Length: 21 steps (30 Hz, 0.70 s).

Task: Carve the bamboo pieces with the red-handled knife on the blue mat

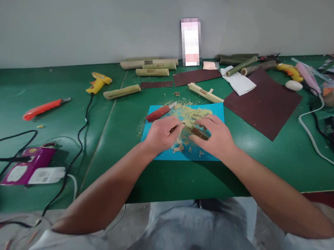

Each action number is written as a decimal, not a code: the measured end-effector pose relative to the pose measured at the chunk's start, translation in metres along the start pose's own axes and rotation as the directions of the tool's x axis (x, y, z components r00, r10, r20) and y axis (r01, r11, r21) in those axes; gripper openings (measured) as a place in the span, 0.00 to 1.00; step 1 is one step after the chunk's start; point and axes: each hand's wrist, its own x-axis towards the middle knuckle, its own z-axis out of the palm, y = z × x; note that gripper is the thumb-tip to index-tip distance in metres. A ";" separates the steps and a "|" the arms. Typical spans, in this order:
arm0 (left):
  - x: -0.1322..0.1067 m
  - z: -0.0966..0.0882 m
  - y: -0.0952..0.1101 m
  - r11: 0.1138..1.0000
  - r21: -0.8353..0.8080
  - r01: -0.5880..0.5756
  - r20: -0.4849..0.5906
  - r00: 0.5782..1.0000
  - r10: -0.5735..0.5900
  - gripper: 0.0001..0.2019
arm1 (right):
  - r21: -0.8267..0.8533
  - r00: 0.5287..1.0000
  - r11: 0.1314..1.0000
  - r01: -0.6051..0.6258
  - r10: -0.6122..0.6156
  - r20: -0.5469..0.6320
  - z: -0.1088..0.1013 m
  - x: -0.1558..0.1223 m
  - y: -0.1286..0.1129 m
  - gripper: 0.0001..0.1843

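Observation:
Both hands rest over a blue sheet [210, 109] on the green table. My left hand [162, 134] is curled around the end of a short bamboo piece [187, 128]. My right hand [216, 135] pinches a small strip of dark brown sandpaper [198, 132] against that piece. Pale shavings and dust [192, 113] lie heaped on the sheet just beyond the fingers. A red-handled carving knife [160, 112] lies at the sheet's far left corner, a little past my left hand.
A large brown sandpaper sheet [264, 102] lies to the right, a notched bamboo stick [204, 93] behind the blue sheet, more bamboo tubes [150, 66] at the back. Left: a yellow glue gun [98, 83], an orange utility knife [44, 108], black cables [81, 132], a purple box [27, 166].

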 end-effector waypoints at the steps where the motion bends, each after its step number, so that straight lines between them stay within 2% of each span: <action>1: 0.000 0.000 -0.007 0.998 0.066 -0.007 0.000 1.000 0.007 0.17 | -0.111 1.000 0.994 0.019 -0.017 0.014 0.001 -0.001 0.002 0.19; 3: 0.001 0.001 -0.018 0.985 0.173 -0.008 0.015 1.000 0.005 0.18 | -0.261 0.997 0.965 0.033 -0.015 0.071 0.005 -0.003 0.006 0.16; 5: 0.000 0.003 -0.024 0.971 0.239 -0.008 0.045 0.999 -0.003 0.19 | -0.325 0.992 0.945 0.043 -0.003 0.123 0.009 -0.004 0.008 0.09; 10: 0.000 0.008 -0.022 0.948 0.319 -0.020 0.070 0.998 -0.003 0.19 | -0.432 0.992 0.900 0.060 -0.004 0.128 0.020 -0.005 0.004 0.08; 21: 0.003 0.009 -0.025 0.930 0.365 -0.048 0.151 0.989 -0.008 0.19 | -0.389 0.989 0.920 0.041 0.017 0.144 0.026 -0.005 0.010 0.04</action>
